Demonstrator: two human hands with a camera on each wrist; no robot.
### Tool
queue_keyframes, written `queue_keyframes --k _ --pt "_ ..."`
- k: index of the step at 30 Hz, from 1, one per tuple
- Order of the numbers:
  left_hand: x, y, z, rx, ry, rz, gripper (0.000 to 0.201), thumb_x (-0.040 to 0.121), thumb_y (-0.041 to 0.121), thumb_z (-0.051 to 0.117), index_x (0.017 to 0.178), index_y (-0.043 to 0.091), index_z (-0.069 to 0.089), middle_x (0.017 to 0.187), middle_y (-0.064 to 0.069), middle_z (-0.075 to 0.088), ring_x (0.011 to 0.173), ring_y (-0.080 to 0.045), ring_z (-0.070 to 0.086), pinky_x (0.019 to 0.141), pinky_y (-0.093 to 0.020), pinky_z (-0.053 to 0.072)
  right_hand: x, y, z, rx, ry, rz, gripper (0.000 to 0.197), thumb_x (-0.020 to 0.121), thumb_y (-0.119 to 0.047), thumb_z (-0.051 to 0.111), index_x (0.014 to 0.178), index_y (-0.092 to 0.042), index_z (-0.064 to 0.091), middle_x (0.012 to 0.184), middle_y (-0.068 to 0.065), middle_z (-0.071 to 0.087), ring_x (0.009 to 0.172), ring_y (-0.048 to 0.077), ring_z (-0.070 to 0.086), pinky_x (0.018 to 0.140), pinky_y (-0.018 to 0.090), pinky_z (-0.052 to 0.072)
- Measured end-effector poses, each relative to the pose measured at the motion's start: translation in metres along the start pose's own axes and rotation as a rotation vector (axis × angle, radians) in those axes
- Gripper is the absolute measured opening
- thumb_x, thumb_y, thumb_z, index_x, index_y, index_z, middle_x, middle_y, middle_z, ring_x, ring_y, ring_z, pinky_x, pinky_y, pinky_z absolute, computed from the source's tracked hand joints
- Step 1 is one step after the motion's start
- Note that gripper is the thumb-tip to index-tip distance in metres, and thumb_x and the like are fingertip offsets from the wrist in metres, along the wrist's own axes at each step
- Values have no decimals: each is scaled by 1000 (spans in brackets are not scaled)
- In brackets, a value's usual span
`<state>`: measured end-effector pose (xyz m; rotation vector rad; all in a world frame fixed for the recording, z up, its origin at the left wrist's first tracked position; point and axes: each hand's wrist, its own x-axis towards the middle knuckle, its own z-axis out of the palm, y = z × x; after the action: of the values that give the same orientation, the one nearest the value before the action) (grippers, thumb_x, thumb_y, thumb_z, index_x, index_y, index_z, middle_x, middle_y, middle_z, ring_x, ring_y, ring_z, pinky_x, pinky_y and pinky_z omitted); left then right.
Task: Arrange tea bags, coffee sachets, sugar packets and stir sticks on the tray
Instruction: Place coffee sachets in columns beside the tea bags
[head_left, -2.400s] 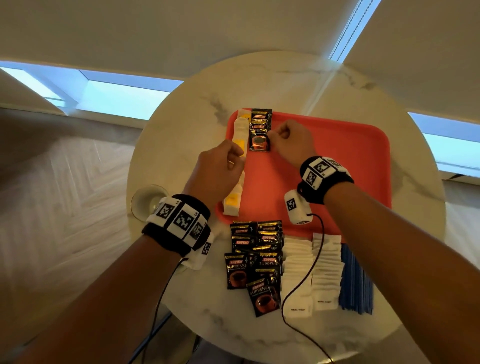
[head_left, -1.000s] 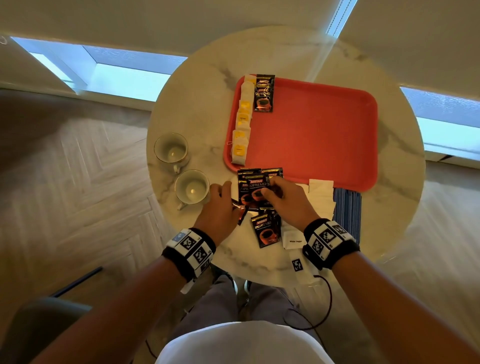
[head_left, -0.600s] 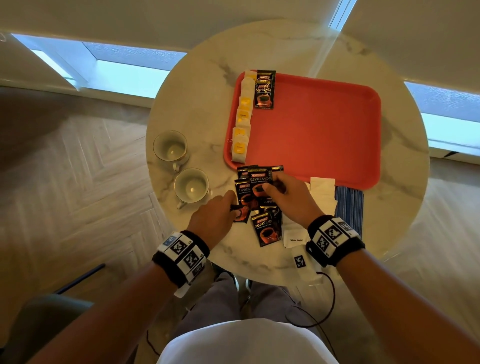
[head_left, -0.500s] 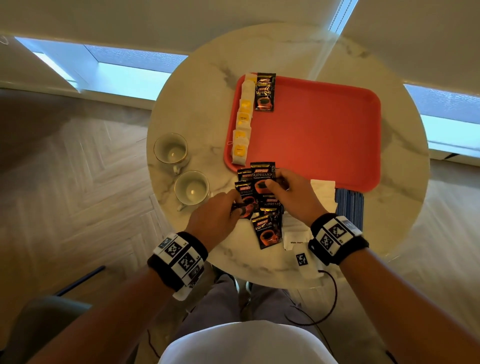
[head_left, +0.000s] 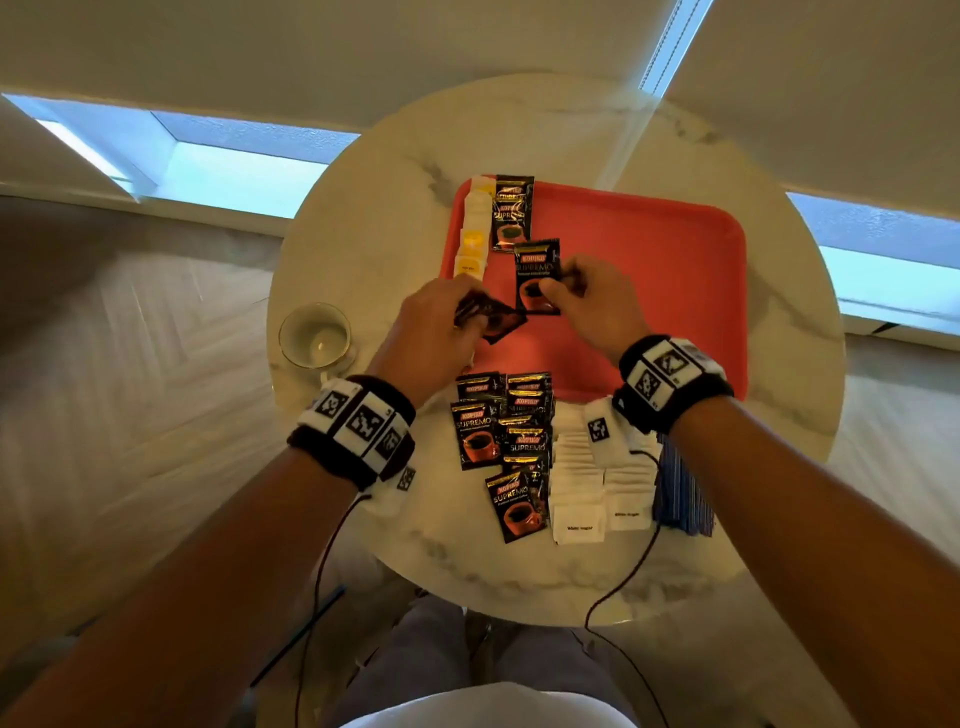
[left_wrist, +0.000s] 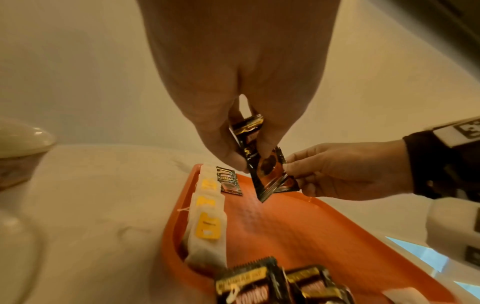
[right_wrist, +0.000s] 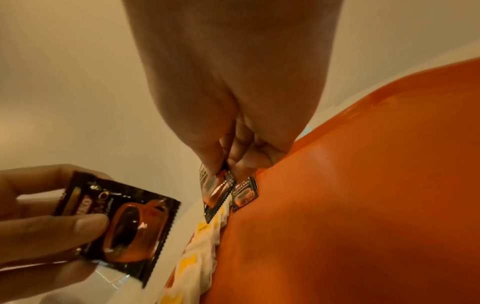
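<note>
Both hands hover over the left half of the red tray (head_left: 675, 291). My right hand (head_left: 587, 301) pinches a black coffee sachet (head_left: 537, 275) by its right edge, just below the sachet lying on the tray (head_left: 512, 213). My left hand (head_left: 441, 322) pinches another coffee sachet (head_left: 493, 319), tilted, seen close in the left wrist view (left_wrist: 262, 162) and the right wrist view (right_wrist: 130, 222). A column of tea bags (head_left: 472, 234) with yellow tags runs down the tray's left edge. Loose coffee sachets (head_left: 504, 441), white sugar packets (head_left: 597, 483) and blue stir sticks (head_left: 680, 493) lie on the table in front of the tray.
The round marble table (head_left: 363, 208) also carries a glass cup (head_left: 314, 335) left of the tray. The tray's middle and right part are bare red plastic. Cables from the wrist cameras hang over the table's near edge (head_left: 623, 582).
Both hands lifted a coffee sachet each from the pile in front of the tray and carried them forward over the tray's left half. The head view has moved closer.
</note>
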<state>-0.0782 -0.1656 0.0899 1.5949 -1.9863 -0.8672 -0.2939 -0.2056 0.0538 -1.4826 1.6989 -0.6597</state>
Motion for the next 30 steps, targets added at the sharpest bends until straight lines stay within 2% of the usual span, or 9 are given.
queue_keyframes --k 2,6,9,12,16,20,24,27,30 --pt "17 1 0 -37 10 -27 32 90 14 68 120 19 58 101 7 63 89 -6 60 71 1 38 25 -2 2 -17 6 15 19 92 -26 68 104 -11 66 93 8 69 85 21 65 77 34 55" --pt "45 -3 2 -142 18 -89 38 89 15 71 120 24 51 83 18 60 69 11 63 62 -5 48 65 2 13 -71 -4 47 20 89 -23 72 101 -9 64 75 -6 54 71 12 51 62 21 41" --pt "60 -10 5 -124 2 -85 38 88 18 72 118 26 49 87 11 65 72 5 64 67 -13 52 86 8 21 -104 -28 66 21 87 -22 75 97 -8 63 71 -8 49 70 13 51 64 28 43" --pt "70 -18 8 -124 -42 -64 41 87 15 72 119 26 49 99 5 69 81 -2 66 73 -19 55 97 14 28 -64 -58 101 22 84 -19 78 94 -14 60 71 -7 55 73 17 62 67 32 51" --pt "80 -27 12 -94 -91 -48 42 88 14 71 122 26 50 107 3 68 78 1 63 70 -10 48 103 16 35 -12 -31 175 31 78 -18 84 96 -13 60 75 -3 64 79 22 71 72 35 58" --pt "88 -32 16 -43 -139 -38 40 92 13 67 126 25 51 116 -1 66 86 -8 62 69 -8 43 102 16 39 -15 -4 162 32 78 -20 84 97 -8 62 80 3 70 79 24 72 75 39 59" --pt "95 -30 15 -39 -158 -24 39 94 10 62 129 24 53 122 -3 64 95 -11 63 77 -16 49 92 10 29 -8 46 90 13 96 -25 60 97 -13 63 83 -2 68 75 11 63 72 31 53" --pt "104 -28 12 -25 -119 19 39 94 10 61 131 22 55 122 -2 63 94 -7 58 75 -4 41 76 1 17 216 -42 70 21 100 -23 52 103 -12 69 92 2 72 79 6 63 73 23 49" --pt "115 -23 10 -34 -91 64 39 93 8 62 130 21 57 124 -2 63 98 -4 57 77 0 39 64 0 13 229 -115 10 16 94 -16 63 109 -12 68 99 9 71 84 16 67 78 26 55"
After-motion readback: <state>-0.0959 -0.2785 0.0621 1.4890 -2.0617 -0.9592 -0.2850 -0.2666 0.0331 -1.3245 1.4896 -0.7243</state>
